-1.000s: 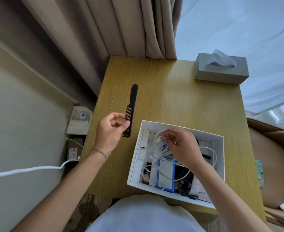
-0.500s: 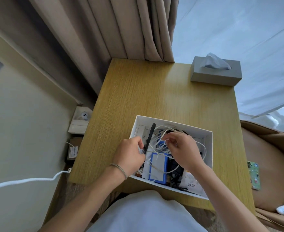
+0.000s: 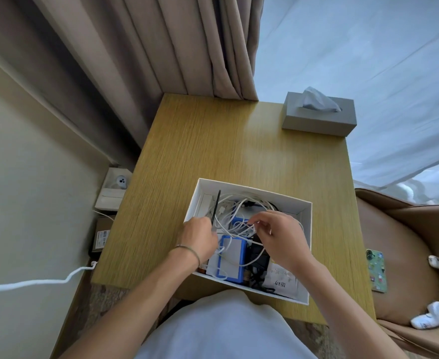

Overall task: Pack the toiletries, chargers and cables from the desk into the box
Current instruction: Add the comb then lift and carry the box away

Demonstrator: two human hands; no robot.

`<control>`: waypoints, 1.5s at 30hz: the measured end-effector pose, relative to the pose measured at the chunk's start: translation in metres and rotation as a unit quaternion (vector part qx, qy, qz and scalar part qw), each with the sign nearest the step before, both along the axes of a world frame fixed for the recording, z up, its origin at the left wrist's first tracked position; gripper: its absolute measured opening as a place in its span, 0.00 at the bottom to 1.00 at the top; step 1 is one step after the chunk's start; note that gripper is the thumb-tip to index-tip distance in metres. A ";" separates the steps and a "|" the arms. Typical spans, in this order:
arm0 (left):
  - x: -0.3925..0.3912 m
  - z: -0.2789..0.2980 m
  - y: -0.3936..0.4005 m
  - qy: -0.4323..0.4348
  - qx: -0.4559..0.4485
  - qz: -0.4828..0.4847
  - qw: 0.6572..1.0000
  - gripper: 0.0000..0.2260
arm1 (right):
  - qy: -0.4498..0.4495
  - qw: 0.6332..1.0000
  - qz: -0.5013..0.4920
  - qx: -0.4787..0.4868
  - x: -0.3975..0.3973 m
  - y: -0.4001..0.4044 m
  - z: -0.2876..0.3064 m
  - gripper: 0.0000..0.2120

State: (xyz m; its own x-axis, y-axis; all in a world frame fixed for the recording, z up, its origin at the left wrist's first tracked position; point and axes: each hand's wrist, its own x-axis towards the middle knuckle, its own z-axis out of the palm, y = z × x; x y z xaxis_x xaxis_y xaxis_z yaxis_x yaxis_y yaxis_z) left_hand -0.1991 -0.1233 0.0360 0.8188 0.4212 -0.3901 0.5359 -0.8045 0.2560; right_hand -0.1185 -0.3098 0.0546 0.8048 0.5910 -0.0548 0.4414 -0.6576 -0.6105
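Note:
A white open box (image 3: 293, 203) sits at the near edge of the wooden desk (image 3: 213, 151). Inside lie tangled white cables (image 3: 234, 206), a blue-edged white pack (image 3: 232, 257), black items and a white sachet (image 3: 280, 281). My left hand (image 3: 200, 239) is at the box's left side, shut on a black comb (image 3: 216, 206) that points away from me along the left wall inside the box. My right hand (image 3: 280, 239) hovers over the middle of the box, its fingers pinching a loop of the white cables.
A grey tissue box (image 3: 319, 115) stands at the desk's far right corner. Curtains hang behind. A brown chair (image 3: 407, 242) to the right holds a phone (image 3: 376, 270) and small white items. Left of the desk are a small white box (image 3: 113, 189) and a white cord (image 3: 32, 282).
My left hand picked the comb off the desk and carried it into the box, lowering it along the left side. My right hand stayed in the box on the cables.

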 end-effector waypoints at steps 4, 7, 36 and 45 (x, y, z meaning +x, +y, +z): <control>-0.015 0.014 0.010 -0.084 0.017 0.004 0.996 0.07 | -0.016 0.999 -0.024 0.023 0.001 -0.016 0.004 0.09; -0.026 0.020 0.026 -0.147 0.050 0.001 0.988 0.08 | -0.052 0.997 -0.048 0.023 0.001 -0.033 0.005 0.05; -0.029 -0.003 0.049 -0.056 0.029 0.010 0.998 0.22 | 0.020 0.940 -0.257 -0.221 -0.021 -0.094 -0.044 0.21; -0.004 0.012 0.052 -0.110 0.022 -0.095 0.989 0.23 | 0.010 0.903 -0.371 -0.217 -0.067 -0.109 -0.020 0.19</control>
